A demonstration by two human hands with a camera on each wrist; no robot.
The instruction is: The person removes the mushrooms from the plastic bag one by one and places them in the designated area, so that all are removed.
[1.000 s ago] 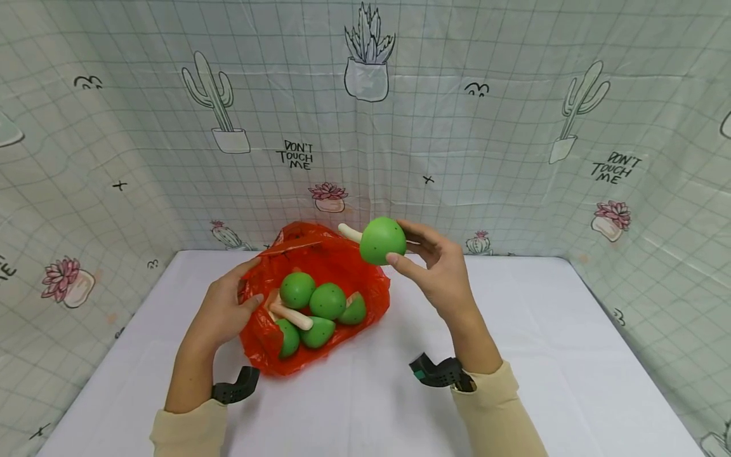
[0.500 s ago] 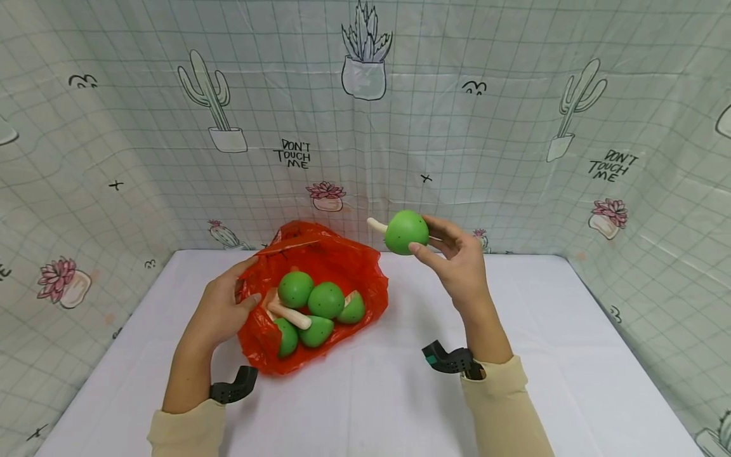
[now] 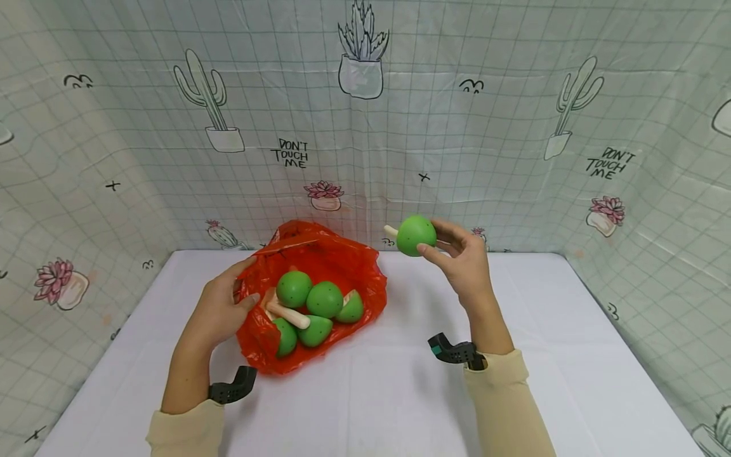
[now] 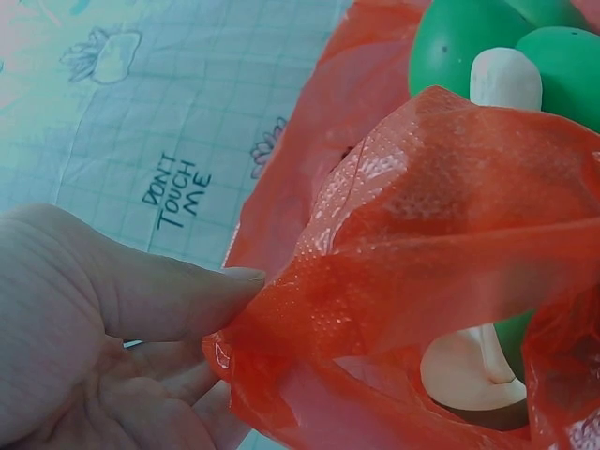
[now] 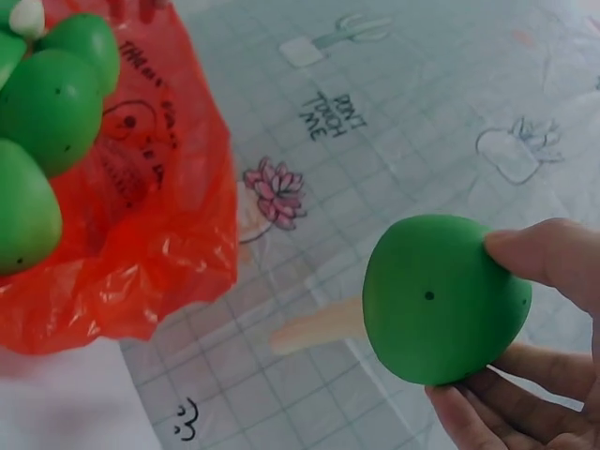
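Observation:
My right hand (image 3: 459,260) holds a green toy mushroom (image 3: 415,236) by its domed, dark-speckled cap, up off the table. Its pale stem (image 5: 323,326) points left, away from the fingers. To the left lies a red plastic bag (image 3: 365,266) with its mouth toward me. Inside are several more mushrooms (image 3: 325,299) with green caps, one pale stem (image 3: 288,313) lying across them. The bag's left rim is pinched by my left hand (image 3: 219,311), thumb in front and fingers behind, as the left wrist view shows (image 4: 159,291).
A white cloth (image 3: 354,406) covers the table under the bag and hands. Behind and at both sides hangs a grid-patterned curtain (image 3: 434,127) printed with cacti and lettering. Each wrist wears a black camera mount, one on the left (image 3: 234,385) and one on the right (image 3: 454,350).
My right hand has carried the mushroom to the right, away from the bag, slowing in the last half second. The left hand stays at the bag's rim.

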